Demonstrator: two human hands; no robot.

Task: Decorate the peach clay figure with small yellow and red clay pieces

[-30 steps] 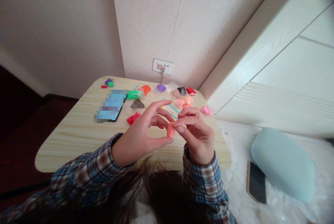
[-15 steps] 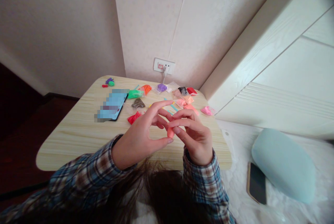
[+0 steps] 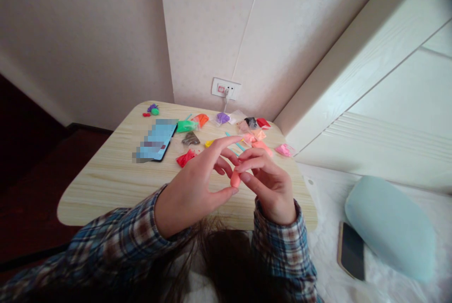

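Note:
A small coral lump of modelling clay is held between my two hands, above the table's near half. My right hand pinches its upper part between thumb and fingertips. From the other side, my left hand curves round, its thumb tip at the lower end and some fingertips behind the top. How firmly the left fingers press is partly hidden. Just beyond the hands lie a red clay packet, a coral clay packet and a light-blue stick tool.
More clay packets, among them a green one and a purple one, lie along the wooden table's back. A tablet-like screen rests at left, near small shaped clay pieces. A phone and pale-blue cushion are at right.
The whole view has shifted slightly, with the table and hands a little further right in the picture. Both hands keep nearly the same hold on the coral clay.

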